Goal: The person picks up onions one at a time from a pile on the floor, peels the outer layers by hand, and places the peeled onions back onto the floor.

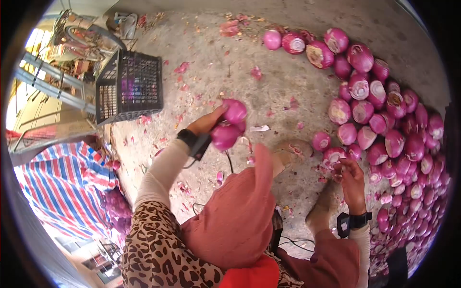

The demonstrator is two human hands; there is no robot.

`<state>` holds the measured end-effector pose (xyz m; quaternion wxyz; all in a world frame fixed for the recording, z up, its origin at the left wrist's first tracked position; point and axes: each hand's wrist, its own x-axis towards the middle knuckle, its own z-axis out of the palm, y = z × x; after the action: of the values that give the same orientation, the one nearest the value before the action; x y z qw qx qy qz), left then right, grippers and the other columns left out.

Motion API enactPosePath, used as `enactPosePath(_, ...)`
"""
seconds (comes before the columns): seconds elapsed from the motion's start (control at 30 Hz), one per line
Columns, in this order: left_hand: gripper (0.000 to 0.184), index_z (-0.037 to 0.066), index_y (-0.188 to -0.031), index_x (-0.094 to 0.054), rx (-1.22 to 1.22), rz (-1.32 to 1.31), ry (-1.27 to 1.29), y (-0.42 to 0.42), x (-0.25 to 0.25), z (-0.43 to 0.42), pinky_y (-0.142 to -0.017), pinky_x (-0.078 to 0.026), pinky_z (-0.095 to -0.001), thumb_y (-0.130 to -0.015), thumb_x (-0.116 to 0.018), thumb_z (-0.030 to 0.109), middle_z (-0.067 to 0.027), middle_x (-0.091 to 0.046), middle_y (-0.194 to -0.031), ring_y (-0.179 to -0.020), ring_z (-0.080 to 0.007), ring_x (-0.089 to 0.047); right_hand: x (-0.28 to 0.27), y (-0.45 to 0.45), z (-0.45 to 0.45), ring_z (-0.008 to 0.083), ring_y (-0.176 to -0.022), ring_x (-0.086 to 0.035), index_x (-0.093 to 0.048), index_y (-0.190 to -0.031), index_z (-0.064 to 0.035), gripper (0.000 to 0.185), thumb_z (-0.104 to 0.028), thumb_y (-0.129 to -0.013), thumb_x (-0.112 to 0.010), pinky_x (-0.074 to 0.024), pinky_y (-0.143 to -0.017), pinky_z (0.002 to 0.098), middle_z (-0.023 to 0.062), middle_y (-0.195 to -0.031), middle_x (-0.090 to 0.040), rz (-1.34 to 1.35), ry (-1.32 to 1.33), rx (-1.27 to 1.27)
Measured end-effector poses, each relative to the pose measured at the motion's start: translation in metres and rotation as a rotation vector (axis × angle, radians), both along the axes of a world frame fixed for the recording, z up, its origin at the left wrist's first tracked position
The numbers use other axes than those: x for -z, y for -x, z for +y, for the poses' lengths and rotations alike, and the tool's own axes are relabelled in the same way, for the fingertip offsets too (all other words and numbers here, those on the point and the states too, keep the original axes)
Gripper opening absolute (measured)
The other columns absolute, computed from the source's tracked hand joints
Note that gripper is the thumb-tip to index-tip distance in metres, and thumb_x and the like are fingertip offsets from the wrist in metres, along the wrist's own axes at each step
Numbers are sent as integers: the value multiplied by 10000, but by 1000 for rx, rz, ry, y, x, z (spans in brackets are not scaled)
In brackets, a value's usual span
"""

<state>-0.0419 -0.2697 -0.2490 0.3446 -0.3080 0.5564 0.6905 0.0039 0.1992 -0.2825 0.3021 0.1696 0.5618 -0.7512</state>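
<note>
My left hand (pixel 209 122) is closed around purple-red onions, one glossy onion (pixel 235 111) on top and another onion (pixel 224 137) below, over the floor in front of my knee. My right hand (pixel 352 181) is at the near edge of the onion pile, its bent fingers apart and beside an onion (pixel 334 157) with loose skin about it. Whether the fingertips touch that onion I cannot make out. Each wrist wears a dark band with a small box.
A large heap of onions (pixel 394 143) spreads along the right side, with a line of them at the back. A black plastic crate (pixel 139 86) stands at left by a ladder (pixel 57 86). A striped bag (pixel 62 187) sits lower left. Skins and cables lie on the concrete floor (pixel 206 62).
</note>
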Motion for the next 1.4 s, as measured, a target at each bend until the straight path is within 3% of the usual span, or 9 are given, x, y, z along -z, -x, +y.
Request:
enactPosePath(0.07, 590, -2, -1241, -504, 0, -200, -11, -40, 7, -50, -891, -511, -369, -916, -518, 491, -141, -616, -1138, -979, -234, -632, 3, -1, 3, 136, -868, -621, -540, -1159, -54, 251, -106, -913, -542, -469, -689, 241, 48, -997, -639, -22, 26, 16)
enactPosePath(0.17, 457, 45, -1093, -626, 680, -234, 613, -104, 9, -108, -716, -522, -346, -832, -652, 419, -94, -665, -963, -827, -207, -649, 6, -2, 6, 140, -853, -602, -532, -1167, -55, 267, -131, -913, -562, -460, -709, 252, 51, -1012, -624, -15, 30, 18)
enactPosePath(0.27, 414, 48, -916, -694, 1537, 10, 951, -221, 48, -180, -897, -455, -354, -800, -569, 426, -172, -674, -974, -964, -365, -627, 3, 1, 2, 140, -856, -594, -533, -1169, -55, 268, -130, -913, -561, -453, -723, 254, 54, -1012, -622, -15, 30, 2)
enactPosePath(0.3, 446, 2, -1005, -647, 1648, -347, 1007, -229, 26, -153, -983, -402, -423, -793, -599, 391, -205, -638, -1069, -1047, -363, -596, 2, 1, 2, 138, -862, -590, -531, -1172, -54, 265, -130, -919, -552, -452, -733, 259, 54, -1014, -622, 5, 25, -17)
enactPosePath(0.33, 446, 2, -1005, -647, 1646, -340, 1002, -241, 13, -140, -983, -402, -423, -793, -599, 391, -205, -638, -1069, -1047, -363, -596, -1, 3, 1, 138, -862, -590, -531, -1172, -54, 265, -130, -919, -552, -452, -733, 259, 54, -1014, -622, 6, 17, -19)
enactPosePath(0.4, 830, 223, -1435, -324, 1425, -1036, 1085, -274, 0, -118, -931, -380, -645, -715, -719, 342, -198, -75, -1528, -1314, -476, -298, -6, 2, 0, 134, -858, -588, -530, -1173, -53, 263, -138, -925, -543, -450, -731, 258, 54, -1011, -621, 56, -9, -43)
enactPosePath(0.47, 745, 355, -1371, -394, 1222, -973, 1155, -309, -8, -114, -904, -367, -687, -707, -722, 276, -171, 18, -1537, -1309, -539, -230, -4, 0, 1, 130, -855, -587, -530, -1171, -52, 264, -145, -925, -544, -448, -731, 257, 52, -1011, -621, 21, -56, -70)
enactPosePath(0.87, 453, 105, -1166, -550, 911, -250, 1168, -342, 55, -63, -857, -477, -531, -738, -636, 224, -213, -425, -1279, -1130, -418, -494, 11, -9, 3, 137, -872, -599, -525, -1193, -44, 311, -184, -915, -546, -467, -776, 271, 51, -1010, -628, 18, -206, -200)
enactPosePath(1.4, 432, 60, -1092, -639, 1140, -468, 654, -465, 21, -85, -867, -486, -405, -736, -630, 305, -196, -658, -1032, -952, -340, -627, -4, -17, 24, 144, -892, -608, -525, -1180, -36, 328, -197, -895, -550, -448, -763, 274, 59, -1013, -632, -18, -472, -420)
